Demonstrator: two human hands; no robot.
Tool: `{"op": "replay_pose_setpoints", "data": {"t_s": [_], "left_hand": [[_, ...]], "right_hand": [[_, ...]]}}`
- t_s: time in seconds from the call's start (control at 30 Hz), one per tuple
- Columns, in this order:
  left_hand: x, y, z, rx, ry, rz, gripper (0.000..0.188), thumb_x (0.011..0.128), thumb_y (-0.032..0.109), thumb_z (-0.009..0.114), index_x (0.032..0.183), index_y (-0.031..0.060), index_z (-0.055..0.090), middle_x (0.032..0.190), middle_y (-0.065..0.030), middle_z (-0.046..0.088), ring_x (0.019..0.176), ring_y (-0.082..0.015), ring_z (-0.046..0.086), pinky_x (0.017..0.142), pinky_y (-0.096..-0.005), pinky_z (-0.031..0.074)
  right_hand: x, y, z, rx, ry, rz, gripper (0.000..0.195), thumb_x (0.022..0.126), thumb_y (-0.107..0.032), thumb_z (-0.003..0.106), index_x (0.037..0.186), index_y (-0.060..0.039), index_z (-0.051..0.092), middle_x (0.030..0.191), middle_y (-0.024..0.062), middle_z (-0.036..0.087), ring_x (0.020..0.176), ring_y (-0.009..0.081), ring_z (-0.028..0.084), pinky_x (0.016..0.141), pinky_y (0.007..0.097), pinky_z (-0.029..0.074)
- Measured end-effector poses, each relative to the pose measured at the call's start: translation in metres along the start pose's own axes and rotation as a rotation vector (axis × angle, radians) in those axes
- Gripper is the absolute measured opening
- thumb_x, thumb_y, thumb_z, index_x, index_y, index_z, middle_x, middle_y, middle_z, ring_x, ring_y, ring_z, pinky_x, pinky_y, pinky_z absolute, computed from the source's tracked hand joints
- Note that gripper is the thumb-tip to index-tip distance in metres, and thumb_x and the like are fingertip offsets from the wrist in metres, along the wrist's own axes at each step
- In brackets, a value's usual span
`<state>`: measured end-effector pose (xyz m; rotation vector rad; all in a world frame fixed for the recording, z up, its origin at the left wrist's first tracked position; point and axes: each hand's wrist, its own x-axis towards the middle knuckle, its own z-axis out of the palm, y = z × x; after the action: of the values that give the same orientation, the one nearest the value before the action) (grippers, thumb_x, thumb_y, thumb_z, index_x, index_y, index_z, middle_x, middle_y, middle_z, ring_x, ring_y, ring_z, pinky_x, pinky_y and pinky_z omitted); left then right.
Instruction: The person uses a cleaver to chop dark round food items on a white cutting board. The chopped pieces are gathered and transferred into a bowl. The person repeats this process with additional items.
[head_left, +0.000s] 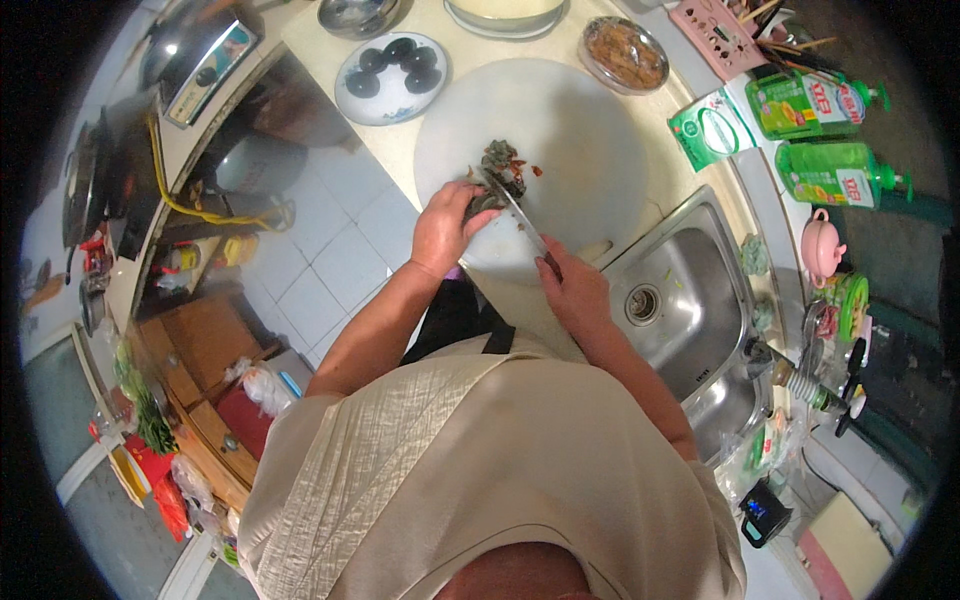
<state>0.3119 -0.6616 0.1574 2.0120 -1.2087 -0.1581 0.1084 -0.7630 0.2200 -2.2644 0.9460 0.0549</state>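
My right hand (576, 289) is closed around the handle of a kitchen knife (527, 225), whose blade points up and left over a round white cutting board (592, 150). Beside the blade, my left hand (444, 225) holds a dark grey-green piece of food (484, 202) on the board with bent fingers. Chopped dark and reddish bits (504, 159) lie just past the knife tip. Several dark, egg-shaped items (400, 50) rest on a white plate (394, 109) at the upper left.
A steel sink (686, 300) adjoins the board's right side. A covered bowl of brown food (626, 56), a green packet (711, 129) and green pump bottles (829, 174) stand to the upper right. A metal bowl (360, 19) stands at the top. A gas stove (210, 75) is at the left, across the tiled floor.
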Motion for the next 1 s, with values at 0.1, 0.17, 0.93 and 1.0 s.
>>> {"op": "replay_pose_setpoints", "data": {"t_s": [0.1,0.17,0.93,1.0], "left_hand": [[-0.003,-0.004,0.001,0.016,0.003,0.028,0.032,0.083,0.022,0.078,0.107,0.0049,0.067,0.114,-0.0140,0.064,0.102,-0.0361,0.062,0.086,-0.0416,0.053],[-0.005,-0.005,0.004,0.019,0.019,0.003,0.031,0.083,0.022,0.077,0.107,0.0048,0.066,0.114,-0.0136,0.064,0.102,-0.0364,0.062,0.086,-0.0419,0.052],[-0.011,-0.005,0.006,-0.013,0.036,-0.063,0.026,0.086,0.019,0.076,0.103,0.0028,0.067,0.109,-0.0139,0.065,0.097,-0.0342,0.065,0.082,-0.0394,0.054],[-0.012,-0.003,0.005,-0.035,0.039,-0.078,0.024,0.087,0.018,0.075,0.103,0.0030,0.067,0.109,-0.0138,0.066,0.097,-0.0343,0.065,0.083,-0.0394,0.054]], "right_hand": [[-0.008,0.004,-0.010,0.000,0.026,-0.025,0.038,0.095,-0.025,0.063,0.132,-0.0145,0.059,0.093,0.0130,0.072,0.084,0.0329,0.071,0.073,0.0410,0.055],[-0.013,0.005,-0.015,-0.037,0.005,-0.032,0.038,0.095,-0.025,0.063,0.132,-0.0139,0.059,0.093,0.0134,0.072,0.084,0.0333,0.071,0.074,0.0409,0.055],[-0.003,-0.002,-0.002,0.024,-0.069,-0.027,0.037,0.097,-0.030,0.058,0.131,-0.0134,0.057,0.093,0.0149,0.072,0.082,0.0365,0.069,0.071,0.0472,0.054],[0.004,-0.002,0.001,0.038,-0.074,-0.031,0.038,0.098,-0.031,0.057,0.131,-0.0133,0.056,0.095,0.0149,0.073,0.084,0.0373,0.069,0.071,0.0481,0.054]]}}
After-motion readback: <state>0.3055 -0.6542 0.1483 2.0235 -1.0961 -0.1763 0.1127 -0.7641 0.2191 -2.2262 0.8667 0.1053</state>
